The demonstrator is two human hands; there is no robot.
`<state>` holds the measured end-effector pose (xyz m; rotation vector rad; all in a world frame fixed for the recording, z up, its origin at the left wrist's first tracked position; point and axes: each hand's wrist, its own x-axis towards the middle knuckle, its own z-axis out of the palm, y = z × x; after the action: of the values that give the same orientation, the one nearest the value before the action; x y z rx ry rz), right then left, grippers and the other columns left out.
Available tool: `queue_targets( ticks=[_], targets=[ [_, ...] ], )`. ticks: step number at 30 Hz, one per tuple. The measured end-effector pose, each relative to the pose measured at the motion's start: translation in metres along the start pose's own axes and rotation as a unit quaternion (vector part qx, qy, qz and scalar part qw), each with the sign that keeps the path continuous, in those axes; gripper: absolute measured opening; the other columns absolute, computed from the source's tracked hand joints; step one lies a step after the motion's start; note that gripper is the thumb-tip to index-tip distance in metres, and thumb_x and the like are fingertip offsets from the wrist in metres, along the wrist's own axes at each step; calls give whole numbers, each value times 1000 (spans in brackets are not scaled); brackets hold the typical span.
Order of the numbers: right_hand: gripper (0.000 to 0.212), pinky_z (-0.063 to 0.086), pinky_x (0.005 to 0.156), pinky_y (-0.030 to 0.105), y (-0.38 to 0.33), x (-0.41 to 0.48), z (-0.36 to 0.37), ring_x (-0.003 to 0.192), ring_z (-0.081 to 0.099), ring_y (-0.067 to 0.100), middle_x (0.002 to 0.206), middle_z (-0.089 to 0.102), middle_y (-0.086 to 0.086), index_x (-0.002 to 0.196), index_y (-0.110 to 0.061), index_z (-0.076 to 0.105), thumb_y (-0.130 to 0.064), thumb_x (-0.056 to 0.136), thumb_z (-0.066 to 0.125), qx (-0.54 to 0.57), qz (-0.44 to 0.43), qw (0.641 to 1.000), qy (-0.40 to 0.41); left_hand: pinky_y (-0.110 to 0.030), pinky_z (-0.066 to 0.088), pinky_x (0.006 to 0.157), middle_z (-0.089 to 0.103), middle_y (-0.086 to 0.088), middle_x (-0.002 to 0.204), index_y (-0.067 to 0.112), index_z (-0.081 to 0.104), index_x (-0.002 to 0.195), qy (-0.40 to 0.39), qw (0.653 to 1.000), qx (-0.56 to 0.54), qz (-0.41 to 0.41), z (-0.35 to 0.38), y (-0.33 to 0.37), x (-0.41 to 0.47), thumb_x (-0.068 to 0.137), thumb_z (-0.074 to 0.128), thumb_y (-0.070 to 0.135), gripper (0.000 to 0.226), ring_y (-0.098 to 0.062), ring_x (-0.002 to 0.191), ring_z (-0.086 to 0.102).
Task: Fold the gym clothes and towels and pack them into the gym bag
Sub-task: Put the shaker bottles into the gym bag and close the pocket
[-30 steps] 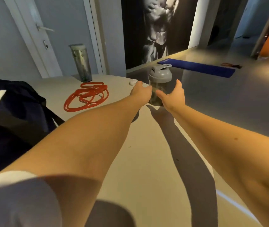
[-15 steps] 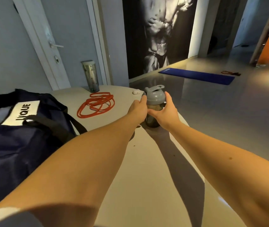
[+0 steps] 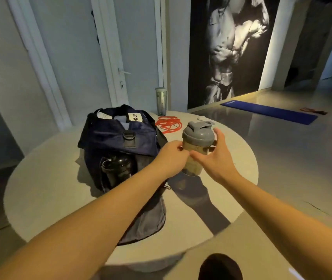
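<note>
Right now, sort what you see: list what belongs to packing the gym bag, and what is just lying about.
Job: gym bag; shaker bottle, between left hand and right hand; black bottle in the bag's end pocket.
Lying about: red band, steel tumbler and small white thing on the table; blue mat on the floor.
</note>
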<state>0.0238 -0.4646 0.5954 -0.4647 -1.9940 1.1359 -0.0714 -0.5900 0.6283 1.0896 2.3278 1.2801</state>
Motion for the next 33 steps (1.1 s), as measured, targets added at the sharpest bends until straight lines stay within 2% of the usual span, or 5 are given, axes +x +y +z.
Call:
queue_targets(
  ticks=[6, 11, 15, 29, 33],
  targets=[
    [91, 47, 88, 7, -36, -56, 34, 118, 52, -4, 136, 42, -32, 151, -44, 25, -31, 82, 82, 22, -48, 998, -15, -37, 52, 98, 72, 5, 117, 22, 72, 121, 76, 972, 178, 131, -81, -25, -67, 97, 56, 17, 28, -14, 109, 64],
    [88, 47, 87, 5, -48, -80, 64, 113, 51, -15, 124, 44, -44, 142, -49, 30, -22, 78, 84, 59, -43, 997, -12, -38, 43, 90, 61, 1, 118, 24, 68, 116, 87, 777, 561, 274, -132, -46, -57, 93, 65, 34, 25, -22, 111, 52],
    [90, 47, 97, 11, -46, -87, 83, 120, 52, -10, 129, 49, -35, 143, -45, 33, -19, 75, 86, 87, -22, 996, -7, -37, 41, 91, 59, -1, 122, 21, 64, 120, 41, 714, 629, 304, -144, -44, -39, 94, 63, 34, 29, -23, 116, 52],
    [87, 48, 101, 24, -35, -82, 134, 118, 51, -10, 124, 43, -44, 132, -65, 32, -34, 72, 87, 18, 13, 1000, -14, -32, 50, 74, 65, 6, 100, 21, 73, 102, 106, 848, 416, 311, -172, -44, -2, 97, 62, 33, 17, -14, 93, 60],
    [88, 50, 92, 39, -35, -68, 141, 119, 56, 12, 134, 49, -15, 143, -46, 31, -50, 72, 83, -81, 25, 996, 3, -31, 54, 73, 69, 4, 99, 19, 74, 101, 110, 833, 405, 360, -162, -52, -3, 95, 64, 29, 15, -15, 92, 63]
  ],
)
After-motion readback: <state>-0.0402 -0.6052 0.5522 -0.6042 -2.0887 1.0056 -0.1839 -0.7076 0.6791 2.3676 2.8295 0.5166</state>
